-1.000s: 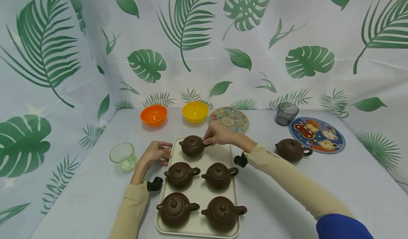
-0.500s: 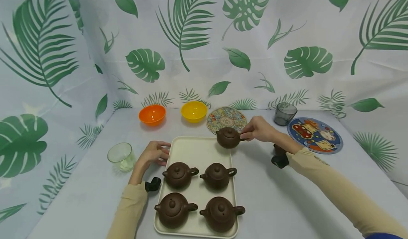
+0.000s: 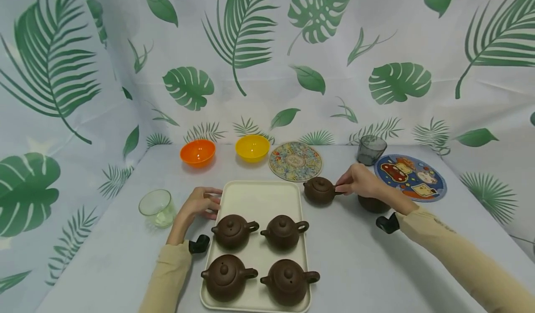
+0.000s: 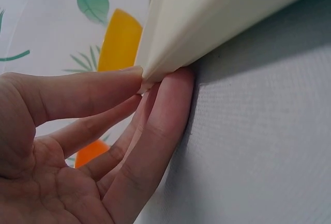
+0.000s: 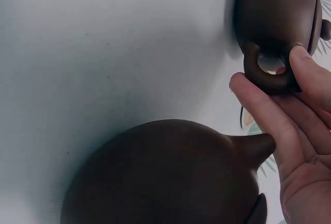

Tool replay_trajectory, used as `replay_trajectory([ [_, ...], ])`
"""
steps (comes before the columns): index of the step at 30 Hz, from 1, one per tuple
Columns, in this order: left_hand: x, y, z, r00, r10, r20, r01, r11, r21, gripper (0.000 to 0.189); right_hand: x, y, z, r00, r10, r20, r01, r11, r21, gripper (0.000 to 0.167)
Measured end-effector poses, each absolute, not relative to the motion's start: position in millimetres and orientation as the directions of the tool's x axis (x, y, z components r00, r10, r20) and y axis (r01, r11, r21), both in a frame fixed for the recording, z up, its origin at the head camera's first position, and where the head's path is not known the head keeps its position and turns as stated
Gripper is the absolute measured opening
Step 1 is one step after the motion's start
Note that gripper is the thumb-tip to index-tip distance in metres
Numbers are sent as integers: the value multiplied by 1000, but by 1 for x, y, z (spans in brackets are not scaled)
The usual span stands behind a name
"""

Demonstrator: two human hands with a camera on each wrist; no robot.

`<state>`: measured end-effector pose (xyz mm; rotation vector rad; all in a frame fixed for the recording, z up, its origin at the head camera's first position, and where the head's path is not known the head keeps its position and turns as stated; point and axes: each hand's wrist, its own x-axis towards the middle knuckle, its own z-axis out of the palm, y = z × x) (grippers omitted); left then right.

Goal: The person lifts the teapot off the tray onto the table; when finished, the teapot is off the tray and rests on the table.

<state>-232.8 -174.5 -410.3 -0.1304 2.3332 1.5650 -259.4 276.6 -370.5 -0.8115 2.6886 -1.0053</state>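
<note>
My right hand [image 3: 362, 181] pinches the handle of a small dark brown teapot [image 3: 319, 192], which is upright just off the right edge of the cream tray [image 3: 263, 197]. In the right wrist view, thumb and fingers close on the handle of that teapot [image 5: 274, 12], its base right at the tabletop. Another brown teapot [image 3: 373, 205] sits below the right wrist, partly hidden by it. My left hand [image 3: 198, 205] is at the tray's left edge; the left wrist view shows thumb and fingers pinching the tray rim [image 4: 155, 71]. Several brown teapots, one at front left [image 3: 225, 278], stand on the tray.
An orange bowl [image 3: 198, 154], a yellow bowl [image 3: 252, 149] and a patterned round mat [image 3: 296, 161] lie along the back. At back right are a grey glass [image 3: 370, 150] and a blue cartoon mat [image 3: 407, 176]. A greenish glass [image 3: 158, 208] stands left of my left hand.
My right hand has lifted the small teapot from the tray's far end, carried it right over the edge, and lowered it beside the tray. My left hand has stayed at the rim.
</note>
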Motion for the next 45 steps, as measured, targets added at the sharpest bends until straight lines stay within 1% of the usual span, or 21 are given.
replay_trajectory([
  [4,-232,-174,-413,-942,97,-321,-259,396,881,48,-260,275,-371,-838,-545,32,-440,639,-631,10],
  [11,-231,-175,-412,-945,102,-310,-250,384,889,48,-261,273,-369,-853,-521,13,-426,683,-594,11],
  [14,-230,-175,-411,-947,122,-297,-237,357,904,49,-259,271,-367,-860,-507,58,-454,706,-544,11],
  [18,-230,-176,-411,-947,135,-290,-231,340,912,50,-254,264,-361,-877,-450,167,-467,721,-512,15],
  [21,-230,-176,-411,-947,129,-295,-236,343,909,49,-245,253,-354,-879,-417,231,-472,692,-546,16],
  [23,-231,-175,-411,-947,127,-295,-236,346,908,49,-236,242,-349,-867,-430,251,-492,657,-571,16],
  [25,-231,-175,-411,-948,125,-293,-235,347,908,48,-227,230,-348,-852,-461,246,-508,618,-600,16],
  [28,-231,-176,-411,-949,128,-288,-229,348,909,48,-213,212,-352,-823,-527,210,-524,563,-639,16],
  [35,-231,-176,-411,-948,133,-288,-228,344,911,49,-186,184,-372,-764,-636,113,-492,459,-740,19],
  [39,-231,-176,-412,-949,130,-287,-227,346,910,48,-179,179,-379,-749,-652,118,-502,444,-742,15],
  [45,-231,-176,-412,-951,131,-280,-221,347,912,48,-174,179,-388,-745,-647,161,-552,464,-692,11],
])
